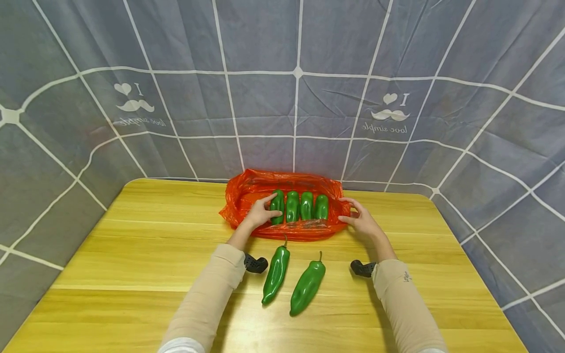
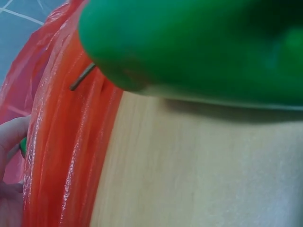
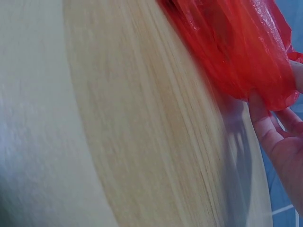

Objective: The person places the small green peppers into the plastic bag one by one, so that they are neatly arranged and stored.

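Observation:
A red plastic bag (image 1: 287,231) lies with its mouth spread at the back of the table, several green peppers (image 1: 306,206) side by side in it. Reaching into its left part, my left hand (image 1: 259,213) grips the leftmost pepper (image 1: 277,203) between thumb and fingers. At the bag's right end, my right hand (image 1: 363,220) holds the plastic; in the right wrist view the thumb and fingers (image 3: 265,120) are around the bag's edge (image 3: 255,71). Two long green peppers, a left one (image 1: 276,275) and a right one (image 1: 307,288), lie in front of the bag.
The wooden table (image 1: 145,255) reaches back to a grey curtain (image 1: 265,108) with white lines, close behind the bag. Black wrist devices, one on the left (image 1: 256,264) and one on the right (image 1: 363,268), jut inward beside the two loose peppers.

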A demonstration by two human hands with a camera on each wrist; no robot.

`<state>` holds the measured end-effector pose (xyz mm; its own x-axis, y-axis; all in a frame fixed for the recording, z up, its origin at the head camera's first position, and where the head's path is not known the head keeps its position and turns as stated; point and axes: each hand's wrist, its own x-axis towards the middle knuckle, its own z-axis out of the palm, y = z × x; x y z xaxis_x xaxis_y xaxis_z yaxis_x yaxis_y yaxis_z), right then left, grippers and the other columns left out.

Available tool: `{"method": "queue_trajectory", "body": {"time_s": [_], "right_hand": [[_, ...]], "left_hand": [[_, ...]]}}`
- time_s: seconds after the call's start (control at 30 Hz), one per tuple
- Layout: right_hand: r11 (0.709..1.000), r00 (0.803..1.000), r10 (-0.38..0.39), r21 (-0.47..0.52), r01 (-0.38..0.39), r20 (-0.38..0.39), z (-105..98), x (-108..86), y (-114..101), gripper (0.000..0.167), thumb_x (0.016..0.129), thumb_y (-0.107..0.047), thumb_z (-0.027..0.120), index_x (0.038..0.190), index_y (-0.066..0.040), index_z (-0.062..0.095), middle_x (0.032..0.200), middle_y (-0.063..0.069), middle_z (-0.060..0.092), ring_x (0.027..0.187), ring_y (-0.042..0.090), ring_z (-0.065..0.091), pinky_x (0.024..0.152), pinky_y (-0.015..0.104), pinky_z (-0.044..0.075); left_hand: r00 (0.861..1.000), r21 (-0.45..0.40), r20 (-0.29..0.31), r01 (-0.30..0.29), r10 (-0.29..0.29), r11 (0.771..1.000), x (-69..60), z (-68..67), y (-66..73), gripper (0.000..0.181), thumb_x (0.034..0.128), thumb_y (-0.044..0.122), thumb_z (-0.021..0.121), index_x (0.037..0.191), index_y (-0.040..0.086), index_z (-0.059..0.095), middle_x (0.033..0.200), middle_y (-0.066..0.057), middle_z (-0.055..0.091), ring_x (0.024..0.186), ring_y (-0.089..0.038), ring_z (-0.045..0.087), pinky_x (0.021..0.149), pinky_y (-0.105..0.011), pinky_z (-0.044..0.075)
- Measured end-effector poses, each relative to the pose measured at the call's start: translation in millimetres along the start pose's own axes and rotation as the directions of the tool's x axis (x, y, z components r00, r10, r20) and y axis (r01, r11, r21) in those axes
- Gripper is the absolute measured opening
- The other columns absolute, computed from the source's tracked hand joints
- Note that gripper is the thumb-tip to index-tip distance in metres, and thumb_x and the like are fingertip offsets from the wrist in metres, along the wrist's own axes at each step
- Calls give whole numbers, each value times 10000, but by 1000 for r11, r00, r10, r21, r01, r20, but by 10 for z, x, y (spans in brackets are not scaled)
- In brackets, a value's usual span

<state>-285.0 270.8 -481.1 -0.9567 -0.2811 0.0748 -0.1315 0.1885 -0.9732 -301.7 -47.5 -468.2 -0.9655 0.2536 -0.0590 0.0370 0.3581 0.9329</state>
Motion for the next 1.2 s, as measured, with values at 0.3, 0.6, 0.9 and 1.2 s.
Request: {"method": "queue_trajectory", "body": {"time_s": [0.3, 0.6, 0.9, 1.2], "right_hand": [[999, 999, 29, 15, -28, -14, 7, -5, -25, 520, 844, 70, 577, 1317, -24, 381, 1244, 259, 410, 991, 270, 551, 683, 243, 503], [1000, 1000, 12, 7, -12, -6, -6, -3, -4, 521, 840, 65, 584, 1314, -30, 389, 1261, 242, 403, 1002, 279, 558, 703, 261, 510], [1000, 1000, -15, 3, 15, -3, 4, -18, -12, 522, 839, 43, 600, 1311, -18, 386, 1245, 226, 408, 927, 171, 571, 662, 238, 500], [999, 999, -41, -20, 40, -29, -3, -10, 27, 514, 822, -16, 651, 1288, -36, 433, 1188, 143, 461, 896, 157, 583, 654, 238, 501]], "left_hand": [[1000, 28, 27, -4, 4, 1000, 2, 28, -14, 671, 829, 81, 665, 1419, 95, 344, 711, -105, 554, 532, -119, 475, 508, -226, 423], [999, 67, 49, -18, 14, 998, 15, 33, -41, 674, 842, 117, 657, 1428, 103, 325, 737, -85, 506, 516, -124, 452, 516, -237, 407], [998, 55, 53, -44, 41, 998, -16, 20, -28, 680, 863, 150, 638, 1441, 97, 286, 935, -198, 594, 628, -159, 528, 564, -255, 446], [986, 252, -41, -145, 160, 957, -122, -49, 99, 650, 845, 186, 661, 1404, 73, 349, 1231, -266, 399, 850, -299, 494, 748, -404, 432]]}}
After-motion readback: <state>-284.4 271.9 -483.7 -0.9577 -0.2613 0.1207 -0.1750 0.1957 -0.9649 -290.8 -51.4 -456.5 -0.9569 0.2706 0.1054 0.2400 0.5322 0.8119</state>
